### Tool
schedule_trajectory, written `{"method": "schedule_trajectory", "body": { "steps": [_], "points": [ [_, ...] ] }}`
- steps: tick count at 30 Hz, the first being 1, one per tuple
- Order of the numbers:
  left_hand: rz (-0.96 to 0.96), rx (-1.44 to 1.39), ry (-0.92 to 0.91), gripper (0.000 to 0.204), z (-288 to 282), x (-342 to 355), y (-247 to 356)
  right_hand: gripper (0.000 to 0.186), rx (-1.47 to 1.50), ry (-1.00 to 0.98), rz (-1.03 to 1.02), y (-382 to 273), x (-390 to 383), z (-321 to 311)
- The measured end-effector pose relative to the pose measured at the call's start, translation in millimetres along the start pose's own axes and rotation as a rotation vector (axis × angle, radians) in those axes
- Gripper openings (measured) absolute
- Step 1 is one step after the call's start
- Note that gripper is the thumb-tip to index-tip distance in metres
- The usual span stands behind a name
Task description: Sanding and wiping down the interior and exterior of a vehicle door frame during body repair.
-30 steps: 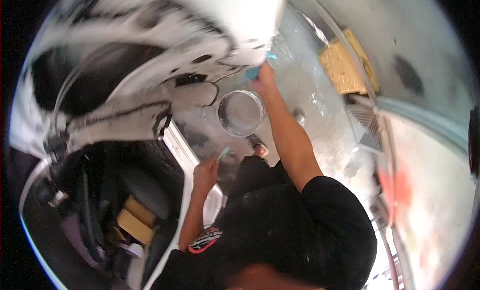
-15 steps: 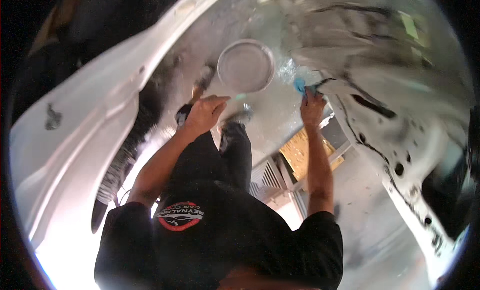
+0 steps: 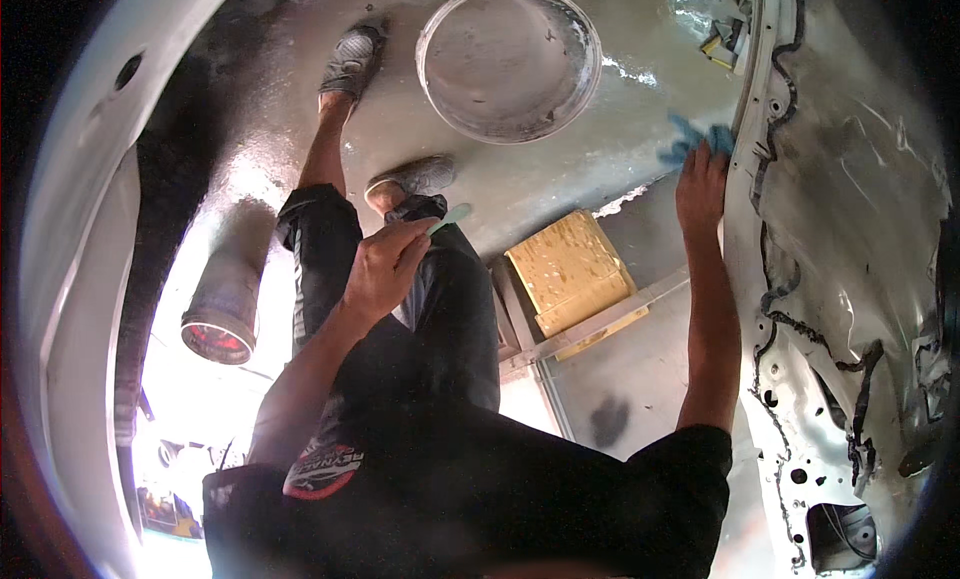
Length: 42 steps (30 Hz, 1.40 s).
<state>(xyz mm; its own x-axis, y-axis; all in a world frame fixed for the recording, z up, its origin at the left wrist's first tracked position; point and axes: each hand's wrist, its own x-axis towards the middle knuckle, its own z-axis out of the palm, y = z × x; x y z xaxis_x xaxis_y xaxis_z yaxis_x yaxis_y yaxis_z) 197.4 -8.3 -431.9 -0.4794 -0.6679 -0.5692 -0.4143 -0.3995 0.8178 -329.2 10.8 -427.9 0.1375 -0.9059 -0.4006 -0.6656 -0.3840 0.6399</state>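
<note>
My left hand (image 3: 385,264) is closed on a small pale green tool (image 3: 450,217) that sticks out beyond my fingers above my dark trousers. My right hand (image 3: 703,191) grips a crumpled blue cloth (image 3: 688,136) at the inner edge of a white car door (image 3: 850,199), which has dark sealant lines, holes and bare-looking patches. My right fingertips are partly hidden in the cloth. Above and between my hands, a large round bucket (image 3: 426,64) with a pale rim sits on the wet grey floor (image 3: 630,129).
White curved bodywork (image 3: 85,309) borders the left side. A metal cylinder (image 3: 218,309) with red inside stands left of my legs. A speckled yellow box (image 3: 565,264) sits by pale rails below the bucket. My two shod feet are on the floor near the bucket.
My view has swung round, so the door now lies at the right. My right hand and cloth have moved along its edge; the green tool in my left hand shows higher in view.
</note>
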Motion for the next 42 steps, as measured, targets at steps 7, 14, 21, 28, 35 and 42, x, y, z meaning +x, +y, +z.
{"method": "schedule_trajectory", "body": {
  "steps": [7,14,21,28,35,42],
  "points": [
    [-0.035,0.002,0.092,0.027,-30.4,19.3,-1.2,0.035,-0.183,0.119,0.162,45.2,194.3,-30.4],
    [-0.048,-0.072,0.1,0.026,-28.9,29.9,-4.1,0.036,0.151,0.022,0.238,-5.2,39.2,9.5],
    [-0.059,-0.164,0.06,0.021,-30.0,75.4,-10.7,0.037,0.364,-0.254,0.57,-69.5,-45.5,-24.6],
    [-0.074,-0.745,-0.037,0.022,36.2,143.2,2.5,0.032,2.136,-0.168,0.928,-145.7,37.1,-114.7],
    [-0.366,-1.043,-0.148,0.017,42.4,187.7,-6.4,0.066,2.521,-0.488,1.111,-174.7,130.8,-244.0],
    [-0.02,-0.231,0.089,0.032,65.5,176.0,59.3,0.063,2.575,-0.439,1.141,-177.2,81.7,-214.9]
  ]
}}
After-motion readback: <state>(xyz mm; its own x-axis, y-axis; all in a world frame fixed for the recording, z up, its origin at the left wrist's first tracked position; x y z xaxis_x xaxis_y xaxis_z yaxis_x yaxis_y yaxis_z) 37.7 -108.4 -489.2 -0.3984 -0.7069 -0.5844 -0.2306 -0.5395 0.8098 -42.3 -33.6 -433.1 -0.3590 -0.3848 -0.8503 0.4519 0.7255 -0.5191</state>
